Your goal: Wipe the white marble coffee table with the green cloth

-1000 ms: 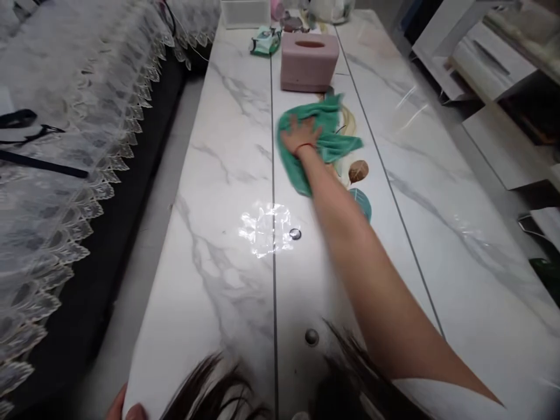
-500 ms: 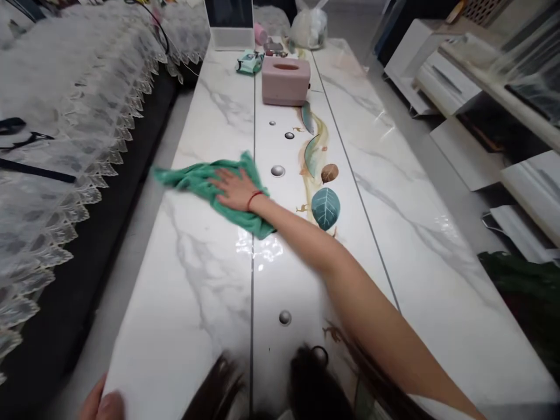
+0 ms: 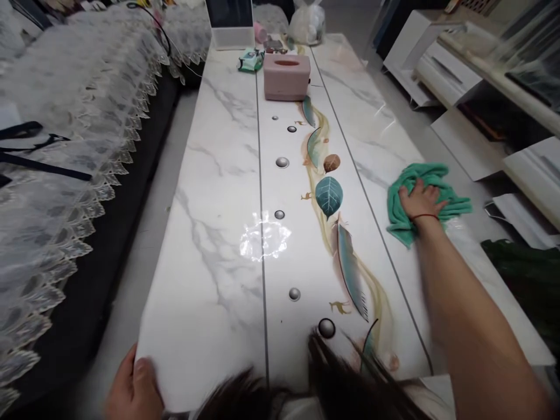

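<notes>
My right hand (image 3: pixel 422 201) lies palm down on a green cloth (image 3: pixel 402 224), fingers spread, near the right edge of a white marble-patterned table (image 3: pixel 219 245). The cloth is bunched around the hand, and part of it reaches past the table's edge. A red cord circles the wrist. At the near left corner, my left hand (image 3: pixel 133 388) grips the table's edge, its thumb at the rim and the other fingers partly hidden.
Toward the far end stand a pink tissue box (image 3: pixel 286 79), a green-and-white packet (image 3: pixel 251 60), a white framed screen (image 3: pixel 231 26) and a plastic bag (image 3: pixel 307 24). A lace-covered sofa (image 3: pixel 87 116) runs along the left. White cabinets (image 3: pixel 464 128) line the right. Dark hair hangs in front below.
My right hand has swept the green cloth from the table's left side across to the right edge. The view has shifted slightly, and more of my left hand shows at the corner.
</notes>
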`<state>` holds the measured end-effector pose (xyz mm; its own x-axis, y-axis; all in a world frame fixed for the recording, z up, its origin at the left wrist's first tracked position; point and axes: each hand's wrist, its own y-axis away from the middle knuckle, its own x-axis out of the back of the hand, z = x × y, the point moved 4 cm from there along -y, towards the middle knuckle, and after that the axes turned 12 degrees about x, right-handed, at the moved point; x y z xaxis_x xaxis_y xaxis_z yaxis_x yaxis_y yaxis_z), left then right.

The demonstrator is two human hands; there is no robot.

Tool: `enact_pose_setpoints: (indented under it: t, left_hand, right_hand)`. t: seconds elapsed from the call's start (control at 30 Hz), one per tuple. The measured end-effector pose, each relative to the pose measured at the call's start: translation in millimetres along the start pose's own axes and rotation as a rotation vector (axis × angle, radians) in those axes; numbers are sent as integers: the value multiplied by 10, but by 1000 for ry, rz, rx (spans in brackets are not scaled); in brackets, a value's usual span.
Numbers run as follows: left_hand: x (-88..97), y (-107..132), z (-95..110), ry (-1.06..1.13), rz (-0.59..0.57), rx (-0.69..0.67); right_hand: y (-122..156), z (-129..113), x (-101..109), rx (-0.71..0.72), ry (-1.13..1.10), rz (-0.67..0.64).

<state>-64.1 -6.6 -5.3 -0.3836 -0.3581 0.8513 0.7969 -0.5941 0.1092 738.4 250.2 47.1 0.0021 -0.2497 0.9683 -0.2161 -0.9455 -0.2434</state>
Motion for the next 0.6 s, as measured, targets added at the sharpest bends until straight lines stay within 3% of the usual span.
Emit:
enact_pose_setpoints:
  t: [0.1, 0.2, 0.3, 0.37, 0.43, 0.5, 0.6]
  left_hand:
    - [-57, 10, -96, -32, 18, 16]
    - [-98, 19, -164, -21, 16, -32]
    - [-121, 28, -197, 13, 6, -41]
    - [-121, 33, -184, 31, 15, -24]
    - [-113, 38, -130, 43, 19, -3]
    - [-93, 45, -40, 49, 18, 25]
    - [-45, 67, 143, 30, 17, 40]
  right_hand:
    - [-91, -642, -180, -71, -6, -137]
    - [-356, -1929, -273, -2, -160, -265]
    - [-386, -3583, -224, 362, -293, -293]
    - [-98, -4594, -157, 651, -327, -350]
    - [379, -5340, -77, 897, -368, -391]
    - [900, -5768, -3, 1127, -408, -374]
    - [1408, -5846, 43, 1387, -441, -281]
